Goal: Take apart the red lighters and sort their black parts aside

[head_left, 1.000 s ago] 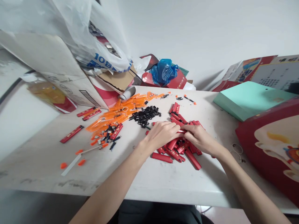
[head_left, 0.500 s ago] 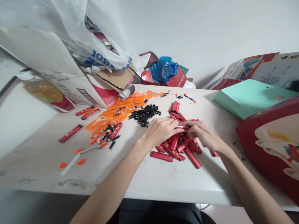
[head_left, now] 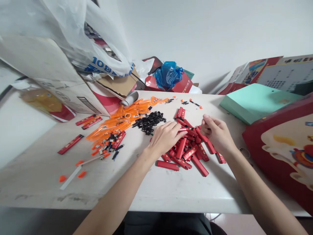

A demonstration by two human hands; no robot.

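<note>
My left hand [head_left: 167,134] is closed around a slim red casing with a dark end [head_left: 185,129], the size of a lighter, just over a heap of red casings [head_left: 181,148]. The fingers hide most of the held piece. My right hand [head_left: 216,132] is raised at the heap's right side, apart from the left, its fingers curled and thumb pressed to them. Whatever may be between those fingers is hidden. Several casings in the heap bear gold markings, and they lie in many directions.
Left of the heap lie small black parts [head_left: 150,122], clear orange pieces [head_left: 122,119] and red sticks with dark ends [head_left: 70,144]. A cardboard box [head_left: 70,88] and white plastic bag [head_left: 105,42] stand left. At right are a green box [head_left: 256,101] and red printed box [head_left: 276,143].
My right hand has come away from the red casing, moving right and slightly up. My left hand still holds the casing near the same spot. The view has shifted a little.
</note>
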